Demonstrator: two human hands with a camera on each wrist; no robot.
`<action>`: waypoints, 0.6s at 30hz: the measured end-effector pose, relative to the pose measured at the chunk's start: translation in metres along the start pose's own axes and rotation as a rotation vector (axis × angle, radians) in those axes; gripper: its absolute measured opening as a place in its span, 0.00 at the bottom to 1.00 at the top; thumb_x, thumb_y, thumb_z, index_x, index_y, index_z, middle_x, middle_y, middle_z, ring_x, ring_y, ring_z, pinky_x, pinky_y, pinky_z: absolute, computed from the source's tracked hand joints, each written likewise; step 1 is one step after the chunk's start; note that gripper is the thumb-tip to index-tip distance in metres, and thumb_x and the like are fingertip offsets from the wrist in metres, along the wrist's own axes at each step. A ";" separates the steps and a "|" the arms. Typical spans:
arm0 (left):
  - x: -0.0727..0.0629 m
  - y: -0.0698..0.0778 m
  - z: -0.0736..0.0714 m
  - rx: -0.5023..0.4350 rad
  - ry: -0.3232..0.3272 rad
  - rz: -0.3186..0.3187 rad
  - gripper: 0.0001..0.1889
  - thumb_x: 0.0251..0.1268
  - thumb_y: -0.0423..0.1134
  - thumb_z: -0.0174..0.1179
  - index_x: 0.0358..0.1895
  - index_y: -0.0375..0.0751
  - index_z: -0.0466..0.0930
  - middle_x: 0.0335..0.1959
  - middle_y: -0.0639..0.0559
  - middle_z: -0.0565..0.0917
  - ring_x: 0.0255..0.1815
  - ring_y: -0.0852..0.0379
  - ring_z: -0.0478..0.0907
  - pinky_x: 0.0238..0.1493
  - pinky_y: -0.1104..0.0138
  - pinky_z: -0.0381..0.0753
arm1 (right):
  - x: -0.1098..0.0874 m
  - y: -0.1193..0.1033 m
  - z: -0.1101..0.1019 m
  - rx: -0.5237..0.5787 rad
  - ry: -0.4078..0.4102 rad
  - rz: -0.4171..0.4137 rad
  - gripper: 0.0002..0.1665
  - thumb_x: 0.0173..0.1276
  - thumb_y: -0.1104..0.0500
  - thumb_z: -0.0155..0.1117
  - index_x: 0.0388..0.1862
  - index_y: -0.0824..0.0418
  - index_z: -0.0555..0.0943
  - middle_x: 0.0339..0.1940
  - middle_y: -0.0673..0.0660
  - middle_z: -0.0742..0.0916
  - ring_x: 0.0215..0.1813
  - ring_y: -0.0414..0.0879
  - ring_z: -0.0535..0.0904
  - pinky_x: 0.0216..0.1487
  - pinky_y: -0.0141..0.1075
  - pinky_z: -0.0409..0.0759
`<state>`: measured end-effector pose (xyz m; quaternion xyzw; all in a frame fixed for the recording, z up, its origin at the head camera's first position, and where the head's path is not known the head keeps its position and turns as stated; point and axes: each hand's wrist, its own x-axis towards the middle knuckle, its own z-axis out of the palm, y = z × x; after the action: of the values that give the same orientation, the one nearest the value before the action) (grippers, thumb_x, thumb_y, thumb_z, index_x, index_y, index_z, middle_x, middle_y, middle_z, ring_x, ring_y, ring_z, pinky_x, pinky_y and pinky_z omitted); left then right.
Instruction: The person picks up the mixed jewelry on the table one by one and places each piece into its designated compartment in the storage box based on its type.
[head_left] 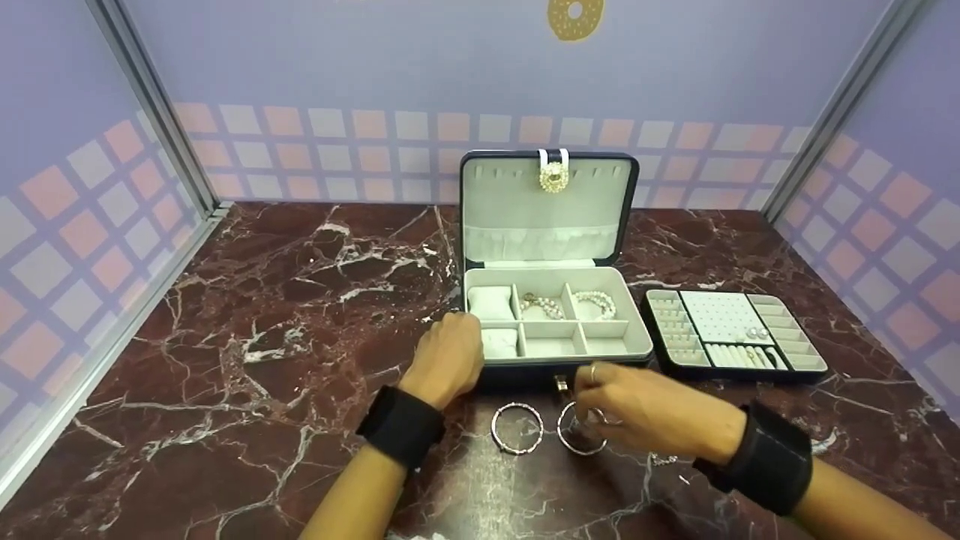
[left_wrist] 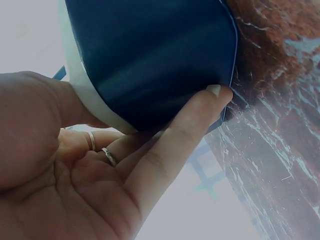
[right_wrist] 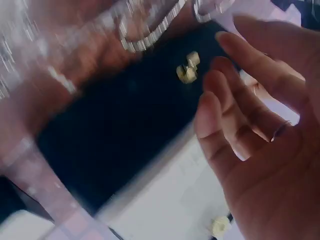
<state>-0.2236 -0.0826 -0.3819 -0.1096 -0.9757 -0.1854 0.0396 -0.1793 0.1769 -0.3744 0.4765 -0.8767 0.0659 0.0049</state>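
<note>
An open dark-blue jewelry box stands on the table with its lid up. My left hand grips its left front corner; in the left wrist view the thumb reaches over the pale rim and the fingers lie along the blue side. Over the table before the box's gold clasp is my right hand, its fingers loosely bent and holding nothing in the right wrist view. Below its fingertips lies one bangle, partly hidden. Another bangle lies to the left. A small chain-like bracelet is partly covered by the right wrist.
Inside the box, two white cushions fill the left compartments; beaded bracelets occupy two back ones. A gold round ornament hangs on the lid's strap. At right sits a lift-out tray with earrings and rings. Patterned walls enclose the marble table.
</note>
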 end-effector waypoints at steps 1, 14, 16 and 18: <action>0.000 0.000 0.000 0.000 0.000 0.002 0.08 0.61 0.23 0.54 0.28 0.33 0.80 0.38 0.34 0.88 0.37 0.36 0.87 0.38 0.50 0.90 | -0.003 -0.001 0.003 0.008 -0.033 0.007 0.05 0.63 0.57 0.73 0.37 0.52 0.86 0.40 0.45 0.81 0.40 0.35 0.78 0.43 0.28 0.85; 0.001 0.001 0.001 -0.011 -0.012 -0.005 0.09 0.63 0.22 0.52 0.27 0.33 0.79 0.37 0.34 0.87 0.35 0.37 0.87 0.36 0.51 0.90 | -0.017 0.003 0.028 0.000 -0.051 -0.030 0.05 0.63 0.58 0.73 0.35 0.51 0.84 0.40 0.45 0.82 0.44 0.37 0.79 0.47 0.31 0.85; 0.001 0.001 0.001 -0.011 -0.013 -0.008 0.09 0.63 0.22 0.52 0.27 0.33 0.79 0.38 0.34 0.87 0.36 0.37 0.87 0.37 0.51 0.90 | -0.017 0.001 0.028 -0.024 -0.055 -0.033 0.04 0.64 0.57 0.72 0.36 0.51 0.83 0.40 0.45 0.83 0.44 0.37 0.79 0.47 0.30 0.85; 0.001 0.001 0.001 -0.011 -0.014 -0.011 0.10 0.63 0.22 0.52 0.27 0.33 0.79 0.38 0.34 0.87 0.35 0.37 0.87 0.37 0.51 0.90 | -0.017 -0.001 0.027 -0.038 -0.061 -0.036 0.04 0.65 0.56 0.71 0.37 0.52 0.83 0.40 0.45 0.83 0.43 0.37 0.80 0.46 0.29 0.85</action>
<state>-0.2238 -0.0811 -0.3820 -0.1059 -0.9755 -0.1904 0.0312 -0.1675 0.1876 -0.4027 0.4938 -0.8688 0.0345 -0.0113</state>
